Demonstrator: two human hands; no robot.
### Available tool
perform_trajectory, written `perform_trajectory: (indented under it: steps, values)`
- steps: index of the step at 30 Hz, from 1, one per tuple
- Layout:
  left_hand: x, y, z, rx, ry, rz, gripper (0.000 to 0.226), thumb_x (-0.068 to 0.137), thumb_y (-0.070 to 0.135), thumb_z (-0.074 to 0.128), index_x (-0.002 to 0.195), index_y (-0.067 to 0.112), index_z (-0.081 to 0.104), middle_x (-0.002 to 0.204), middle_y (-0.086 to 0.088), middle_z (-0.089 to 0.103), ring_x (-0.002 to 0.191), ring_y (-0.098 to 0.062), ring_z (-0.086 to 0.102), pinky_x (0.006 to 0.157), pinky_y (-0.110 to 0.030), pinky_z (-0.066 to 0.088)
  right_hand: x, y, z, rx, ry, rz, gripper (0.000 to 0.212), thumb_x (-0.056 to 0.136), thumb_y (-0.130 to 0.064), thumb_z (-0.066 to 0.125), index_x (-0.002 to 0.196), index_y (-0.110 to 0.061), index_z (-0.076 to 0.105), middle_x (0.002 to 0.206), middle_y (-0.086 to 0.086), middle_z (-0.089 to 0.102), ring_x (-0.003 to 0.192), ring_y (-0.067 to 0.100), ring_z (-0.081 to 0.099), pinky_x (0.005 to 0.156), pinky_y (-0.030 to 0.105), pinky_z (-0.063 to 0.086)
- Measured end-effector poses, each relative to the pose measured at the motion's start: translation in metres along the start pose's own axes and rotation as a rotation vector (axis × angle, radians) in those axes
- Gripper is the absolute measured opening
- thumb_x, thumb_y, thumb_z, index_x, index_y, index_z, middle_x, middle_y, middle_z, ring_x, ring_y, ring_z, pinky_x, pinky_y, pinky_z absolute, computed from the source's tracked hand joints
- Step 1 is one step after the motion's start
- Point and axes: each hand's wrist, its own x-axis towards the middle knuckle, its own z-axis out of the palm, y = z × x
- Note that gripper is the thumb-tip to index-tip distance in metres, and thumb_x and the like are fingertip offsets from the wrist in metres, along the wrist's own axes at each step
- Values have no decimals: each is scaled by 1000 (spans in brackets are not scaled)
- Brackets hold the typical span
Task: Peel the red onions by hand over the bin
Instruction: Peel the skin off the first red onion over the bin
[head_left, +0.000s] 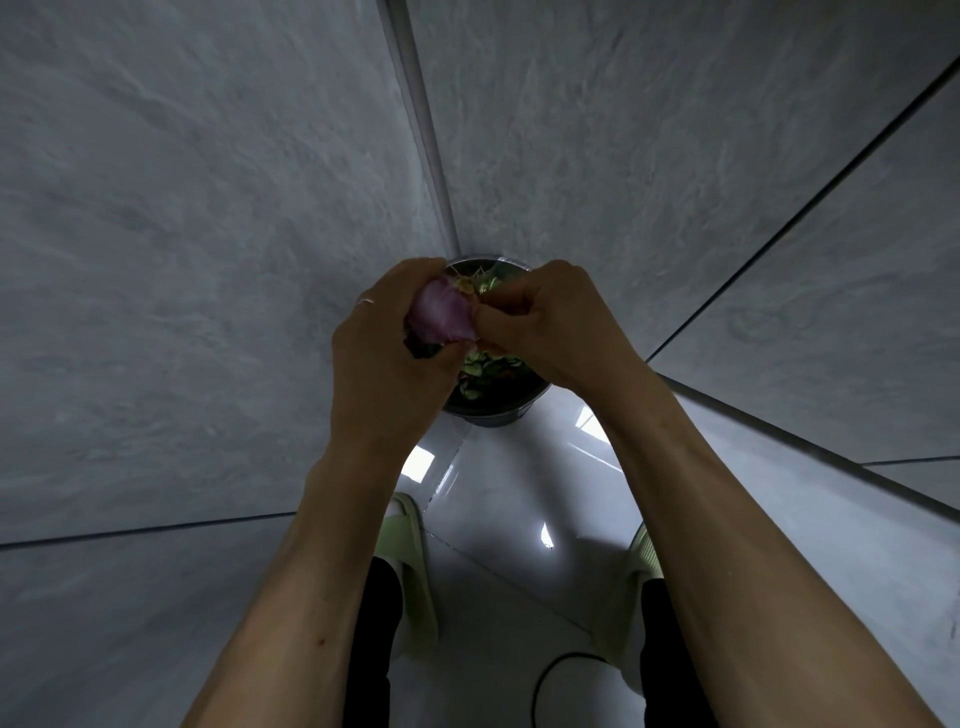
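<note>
Grey tiled walls (208, 208) meet in a corner above a glossy white floor (498, 499), where a bin (493, 410) stands holding green scraps. Directly above it, the left hand (384, 353) grasps a red onion (441, 312), while the right hand (550, 322) pinches at the onion's skin with curled fingers. Pale green slippers (410, 551) show below.
</note>
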Motion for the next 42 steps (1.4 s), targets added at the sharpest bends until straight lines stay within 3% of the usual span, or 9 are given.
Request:
perform_trajectory:
  steps: [4, 9, 13, 17, 22, 25, 30, 36, 42]
  values:
    - [0, -1, 1, 7, 2, 16, 59, 72, 7, 85, 127, 14, 65, 122, 6, 65, 116, -16, 64, 100, -34, 54, -1, -2, 3, -24, 6, -18, 42, 83, -35, 57, 70, 3, 72, 56, 20, 59, 48, 8, 41, 48, 22, 30]
    - [1, -2, 1, 23, 18, 15, 58, 72, 7, 85, 126, 14, 66, 121, 4, 67, 113, -18, 65, 97, -39, 57, -2, -2, 6, 3, 35, -59, 49, 82, -42, 53, 61, 2, 66, 47, 9, 44, 47, 9, 38, 46, 16, 25]
    - [-1, -1, 2, -16, 1, 1, 56, 74, 13, 84, 127, 16, 66, 121, 5, 67, 113, -18, 66, 94, -41, 58, -1, 2, 7, -23, 83, -75, 34, 81, -19, 55, 56, 4, 61, 45, 9, 43, 50, 11, 39, 46, 16, 24]
    - [-1, -2, 1, -79, -18, -24, 58, 73, 12, 86, 125, 24, 65, 118, 8, 68, 113, -15, 66, 95, -41, 58, -1, 7, 8, -41, 113, -55, 27, 82, -12, 56, 62, 2, 65, 53, 17, 58, 50, 14, 46, 52, 28, 38]
    - [2, -1, -4, -159, -14, -80, 54, 70, 17, 83, 118, 29, 63, 111, 26, 65, 108, 0, 65, 93, -23, 54, 1, 11, 11, 130, 74, 76, 27, 91, -18, 57, 75, 0, 70, 68, 19, 68, 70, 35, 68, 71, 54, 55]
    - [2, -1, -5, -152, -17, -81, 54, 70, 17, 83, 120, 26, 64, 112, 25, 64, 109, 2, 64, 94, -22, 53, 0, 7, 8, 148, 50, 96, 31, 92, -30, 64, 79, -4, 75, 70, 15, 71, 70, 33, 69, 73, 53, 55]
    - [2, 1, -5, -169, -46, -55, 53, 70, 15, 83, 113, 38, 61, 107, 32, 66, 108, 0, 65, 92, -21, 53, -1, 6, 5, 109, 36, 75, 27, 92, -24, 64, 81, -2, 76, 71, 17, 71, 71, 34, 70, 74, 54, 55]
    - [-1, 0, -5, -172, -67, -65, 54, 70, 15, 82, 118, 28, 62, 115, 20, 64, 111, -2, 64, 94, -23, 54, -3, 3, 3, -6, 30, 30, 24, 90, -13, 62, 73, 0, 72, 65, 17, 68, 63, 31, 65, 64, 45, 53]
    - [6, 0, -5, -227, 0, -292, 53, 73, 11, 89, 118, 20, 63, 108, 11, 68, 98, 2, 67, 83, -17, 55, -3, 3, 6, 193, 182, 128, 18, 89, -15, 62, 80, -8, 76, 69, 5, 72, 65, 22, 71, 72, 47, 58]
